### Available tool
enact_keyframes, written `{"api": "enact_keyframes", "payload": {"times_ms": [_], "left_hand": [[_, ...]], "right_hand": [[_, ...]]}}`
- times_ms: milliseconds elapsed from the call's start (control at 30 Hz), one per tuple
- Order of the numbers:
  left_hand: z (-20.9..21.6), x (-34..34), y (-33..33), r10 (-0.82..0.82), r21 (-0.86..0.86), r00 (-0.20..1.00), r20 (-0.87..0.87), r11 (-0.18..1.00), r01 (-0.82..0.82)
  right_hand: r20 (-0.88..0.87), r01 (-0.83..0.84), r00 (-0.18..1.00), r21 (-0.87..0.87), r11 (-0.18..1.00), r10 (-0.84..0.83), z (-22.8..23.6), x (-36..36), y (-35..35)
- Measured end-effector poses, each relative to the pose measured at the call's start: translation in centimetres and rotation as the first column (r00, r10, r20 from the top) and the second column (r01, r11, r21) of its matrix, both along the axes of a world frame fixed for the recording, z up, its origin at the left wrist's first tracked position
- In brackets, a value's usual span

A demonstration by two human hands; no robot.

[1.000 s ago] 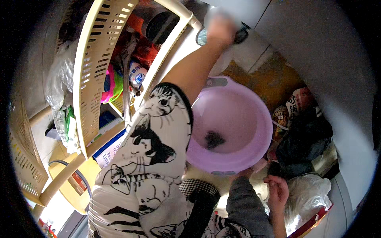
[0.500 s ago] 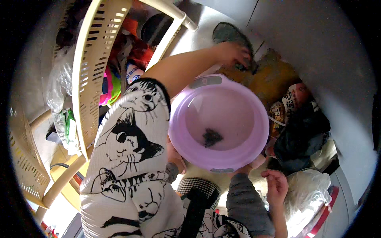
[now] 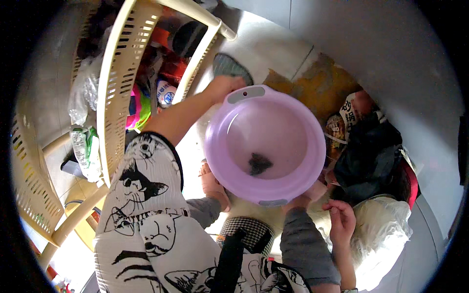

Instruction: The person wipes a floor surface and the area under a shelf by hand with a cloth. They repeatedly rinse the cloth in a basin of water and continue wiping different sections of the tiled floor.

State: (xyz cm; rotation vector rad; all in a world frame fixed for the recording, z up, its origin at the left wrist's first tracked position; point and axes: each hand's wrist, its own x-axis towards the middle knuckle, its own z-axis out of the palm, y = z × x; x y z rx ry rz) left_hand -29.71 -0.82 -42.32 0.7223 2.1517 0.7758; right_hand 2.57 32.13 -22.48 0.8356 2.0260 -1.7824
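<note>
Left hand [image 3: 227, 88], right hand [image 3: 342, 218], purple basin [image 3: 316, 144] between them.

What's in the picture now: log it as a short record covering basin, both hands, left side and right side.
Basin: round, purple; dark clump inside; any liquid hard to tell
Left hand: by the basin's far rim, next to a dark grey-green item; contact unclear
Right hand: below and right of the basin; fingers loosely curled, nothing visible in it
Left side: cream slotted plastic rack
Right side: black bag; translucent bag nearer the person
</note>
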Motion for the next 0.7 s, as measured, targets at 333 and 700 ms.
{"api": "enact_keyframes", "payload": {"times_ms": [333,700], "left_hand": [[5.1,-6.4,8.2,0.308,-0.041,0.929,-0.205,0.946,-0.323],[-0.3,-6.9,10.5,-0.533,-0.176,0.811,-0.24,0.846,0.504]], "right_hand": [[0.023,0.009,1.0,-0.106,0.994,-0.007,-1.2,1.2,-0.6],[0.017,-0.002,1.0,-0.053,0.999,0.003,-1.4,-0.1,-0.4]]}}
